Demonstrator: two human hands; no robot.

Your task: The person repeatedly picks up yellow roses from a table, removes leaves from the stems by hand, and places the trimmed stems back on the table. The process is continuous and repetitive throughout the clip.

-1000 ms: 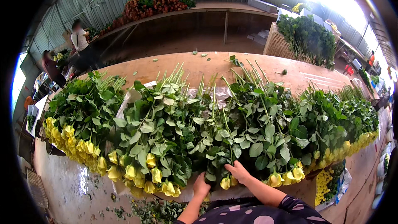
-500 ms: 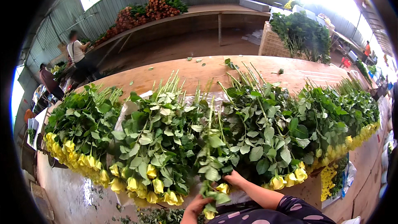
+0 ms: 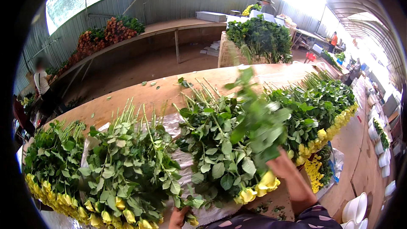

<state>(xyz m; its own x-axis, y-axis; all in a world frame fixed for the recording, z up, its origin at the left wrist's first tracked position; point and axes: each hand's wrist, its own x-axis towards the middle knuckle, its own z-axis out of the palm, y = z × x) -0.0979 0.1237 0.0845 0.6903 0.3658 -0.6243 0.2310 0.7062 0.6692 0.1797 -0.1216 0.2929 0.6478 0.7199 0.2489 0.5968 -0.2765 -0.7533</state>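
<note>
My left hand (image 3: 178, 215) is closed on a rose stem (image 3: 190, 203) at the bottom edge, low between the laid-out bunches, with a yellow bloom just beside it. My right hand (image 3: 277, 163), smeared by motion, is closed on a leafy rose stem (image 3: 259, 121) held upward over the right bunches; its leaves blur and partly hide my fingers. Yellow roses (image 3: 118, 203) lie in rows with blooms toward me and cut stems pointing away. Crinkled wrapping (image 3: 184, 165) shows between the middle bunches on the wooden table (image 3: 118, 106).
A wicker crate (image 3: 224, 55) with greenery stands behind the table. The back bench (image 3: 161, 28) holds orange roses (image 3: 112, 32). A person (image 3: 42, 85) works at left; another in a hat (image 3: 266, 6) stands behind the crate. White buckets (image 3: 355, 210) stand at lower right.
The view has turned rightward. My right hand has moved up and right, lifting a leafy stem out of the middle. My left hand stays low. A hatted person has appeared behind the crate.
</note>
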